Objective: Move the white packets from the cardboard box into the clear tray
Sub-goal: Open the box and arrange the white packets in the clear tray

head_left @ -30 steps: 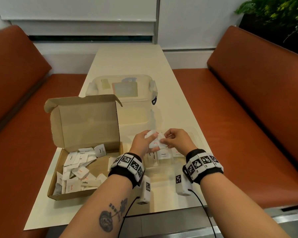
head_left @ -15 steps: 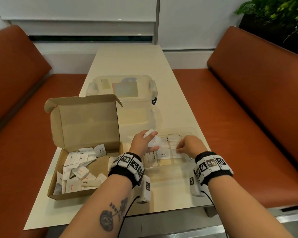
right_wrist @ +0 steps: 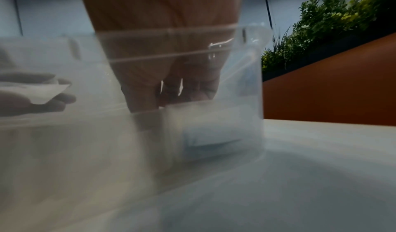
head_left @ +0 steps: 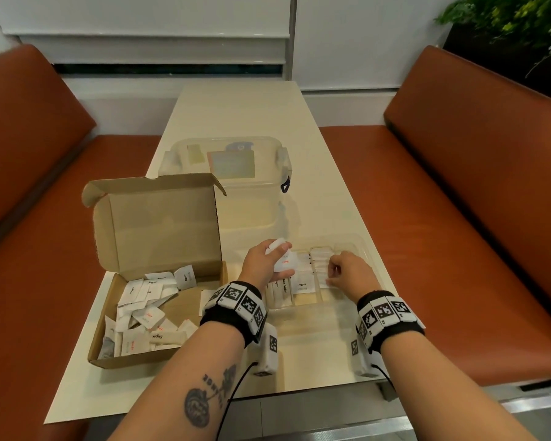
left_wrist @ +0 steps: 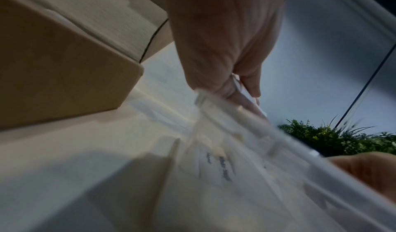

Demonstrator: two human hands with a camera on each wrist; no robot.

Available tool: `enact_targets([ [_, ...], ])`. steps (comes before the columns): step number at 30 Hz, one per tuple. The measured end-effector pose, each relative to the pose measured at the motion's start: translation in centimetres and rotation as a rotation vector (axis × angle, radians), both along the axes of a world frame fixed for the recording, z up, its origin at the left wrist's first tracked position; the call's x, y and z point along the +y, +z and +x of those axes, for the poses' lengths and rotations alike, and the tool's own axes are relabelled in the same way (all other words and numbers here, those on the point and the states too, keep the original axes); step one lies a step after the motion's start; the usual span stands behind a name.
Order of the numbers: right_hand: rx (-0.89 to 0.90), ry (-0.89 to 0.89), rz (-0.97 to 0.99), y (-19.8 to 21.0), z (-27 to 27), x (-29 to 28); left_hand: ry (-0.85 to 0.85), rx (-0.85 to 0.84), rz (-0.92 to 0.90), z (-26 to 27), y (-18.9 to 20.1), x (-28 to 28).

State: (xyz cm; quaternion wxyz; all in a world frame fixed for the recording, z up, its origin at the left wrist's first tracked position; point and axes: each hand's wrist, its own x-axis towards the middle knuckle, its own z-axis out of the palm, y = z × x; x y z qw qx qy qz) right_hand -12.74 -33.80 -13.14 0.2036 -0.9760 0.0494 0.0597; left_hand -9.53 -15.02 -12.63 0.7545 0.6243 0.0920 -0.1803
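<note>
A few white packets already stand in the clear tray, while the left hand pinches several more above its left end, the right hand tucks one in with curled fingers, and many still litter the cardboard box at left.

Both forearms are stretched forward; packets are held in the left hand, while the right hand is curled, fingertips down
</note>
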Motion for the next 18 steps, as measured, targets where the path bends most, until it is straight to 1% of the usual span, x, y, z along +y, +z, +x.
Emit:
enact_targets([
  [4,-0.008,-0.022,0.011,-0.1,0.0,0.1,-0.004,-0.006,-0.005,0.0,-0.1,0.1],
  [6,-0.079,-0.055,0.054,0.3,0.1,0.5,-0.005,-0.010,-0.015,-0.1,-0.1,0.1],
  [7,-0.140,-0.076,0.100,0.6,0.1,0.9,-0.003,-0.012,-0.017,-0.1,-0.1,0.1],
  [9,-0.227,-0.098,0.259,1.3,0.2,2.0,0.003,-0.017,-0.011,-0.1,-0.1,0.1],
  [11,-0.214,-0.096,0.444,1.8,0.3,3.6,-0.001,-0.022,-0.004,-0.1,-0.1,0.0],
  [13,-0.170,-0.102,0.567,2.0,0.2,4.9,-0.011,-0.024,-0.011,-0.1,0.0,-0.1],
  [16,-0.168,-0.143,0.709,2.0,0.4,5.8,-0.050,-0.033,-0.023,-0.2,0.2,0.0],
  [18,-0.174,-0.179,0.744,2.0,0.6,5.9,-0.062,-0.041,-0.021,-0.3,0.1,0.1],
])
